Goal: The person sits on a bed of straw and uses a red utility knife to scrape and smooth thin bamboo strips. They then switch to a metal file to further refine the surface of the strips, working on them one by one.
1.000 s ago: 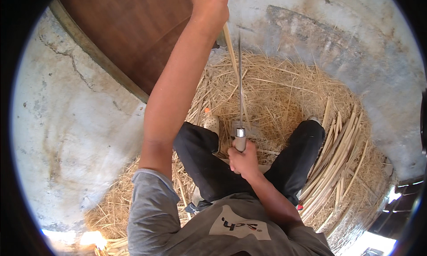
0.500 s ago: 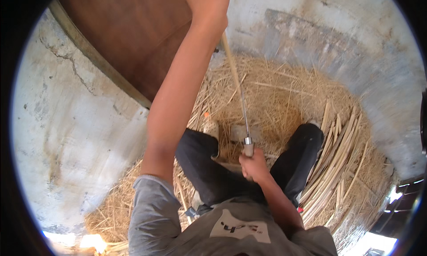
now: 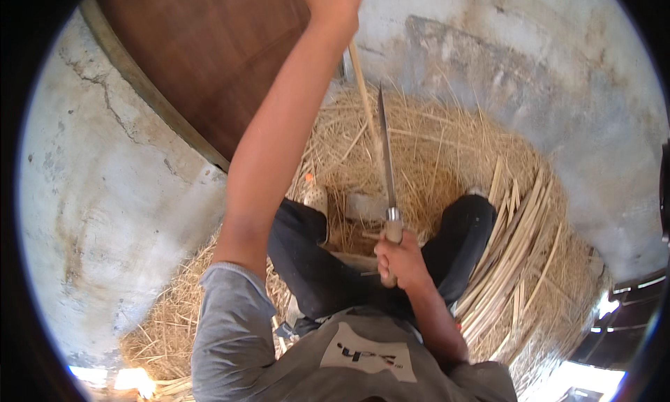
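My right hand (image 3: 407,261) is closed round the wooden handle of a long, narrow knife (image 3: 389,161) with a metal collar. Its blade points away from me, tip up. Just left of the blade, a thin pale strip of split cane or bamboo (image 3: 364,91) slants down from behind my left wrist. Its lower end blurs beside the blade, and I cannot tell whether they touch. My left arm stretches far forward, and my left hand (image 3: 333,3) is cut off by the top edge, so its fingers are hidden.
Straw and shavings (image 3: 433,147) cover the floor round my feet. A bundle of pale strips (image 3: 513,238) lies right of my right leg. A small grey block (image 3: 366,206) sits between my feet. Stained walls (image 3: 544,102) curve around, with a brown panel (image 3: 209,60) at upper left.
The knife blade, earlier in line with the strip and overlapping it, now stands more upright, its tip apart to the strip's right. My left arm stays stretched forward.
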Available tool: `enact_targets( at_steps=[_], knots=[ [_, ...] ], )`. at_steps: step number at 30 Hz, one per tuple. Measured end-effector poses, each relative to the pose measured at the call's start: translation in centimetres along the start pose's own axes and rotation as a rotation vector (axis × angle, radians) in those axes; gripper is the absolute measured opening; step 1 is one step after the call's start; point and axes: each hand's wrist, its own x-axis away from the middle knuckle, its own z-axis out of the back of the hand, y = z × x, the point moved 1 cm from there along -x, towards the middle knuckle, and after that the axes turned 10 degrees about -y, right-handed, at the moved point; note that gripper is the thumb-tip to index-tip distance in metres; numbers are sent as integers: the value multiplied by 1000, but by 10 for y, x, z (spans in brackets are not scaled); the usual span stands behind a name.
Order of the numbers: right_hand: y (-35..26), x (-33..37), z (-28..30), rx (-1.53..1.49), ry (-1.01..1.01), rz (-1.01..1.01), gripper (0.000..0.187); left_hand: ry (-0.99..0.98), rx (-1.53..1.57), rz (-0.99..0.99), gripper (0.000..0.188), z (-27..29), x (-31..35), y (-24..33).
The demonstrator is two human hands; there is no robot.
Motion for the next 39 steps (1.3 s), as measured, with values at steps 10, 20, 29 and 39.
enact_targets(
  at_steps=[10,20,29,39],
  knots=[
    [22,-30,-1,129,23,99,10,-21,-210,-120,55,-15,-6,-8],
    [-45,27,-3,-169,-114,186,15,-41,-300,-86,57,-28,-3,-11],
    [103,-60,42,322,222,-62,8,-22,-264,-169,58,-28,-11,-33],
    [12,-11,15,14,45,146,13,-174,-41,90,54,-9,-16,-17]
  ],
)
